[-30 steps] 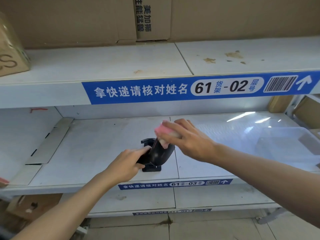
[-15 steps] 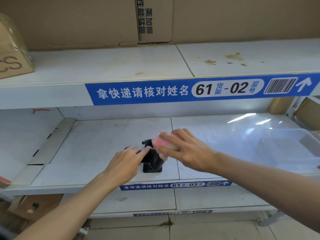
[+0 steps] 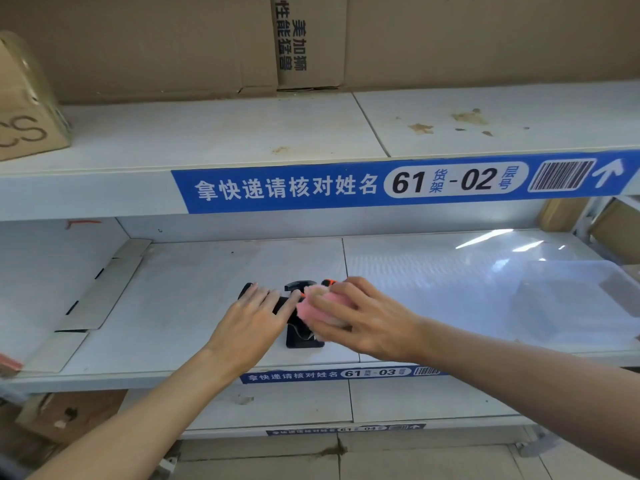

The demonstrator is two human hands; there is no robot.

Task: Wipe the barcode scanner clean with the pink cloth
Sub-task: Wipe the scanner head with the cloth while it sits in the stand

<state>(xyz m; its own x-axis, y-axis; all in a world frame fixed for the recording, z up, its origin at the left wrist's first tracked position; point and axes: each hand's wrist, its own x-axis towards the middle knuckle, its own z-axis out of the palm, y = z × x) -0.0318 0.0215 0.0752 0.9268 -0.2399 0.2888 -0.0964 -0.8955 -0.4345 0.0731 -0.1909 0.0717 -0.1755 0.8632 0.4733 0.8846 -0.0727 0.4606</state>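
The black barcode scanner (image 3: 298, 287) lies tipped over on the middle shelf (image 3: 180, 306), on its square black stand (image 3: 300, 339); an orange part shows at its far end. My left hand (image 3: 254, 317) rests flat on the scanner's left part, fingers spread. My right hand (image 3: 360, 317) presses the pink cloth (image 3: 317, 304) against the scanner's right side. Both hands hide most of the scanner's body.
A clear plastic tray (image 3: 581, 299) sits on the same shelf to the right. Folded white card (image 3: 104, 289) lies at the left. Cardboard boxes (image 3: 173, 46) stand on the upper shelf, behind the blue label strip (image 3: 346, 185). More cardboard lies below at left.
The scanner has gone from upright to lying low on its stand. My left hand flattened on top of it, and my right hand with the cloth dropped lower onto it.
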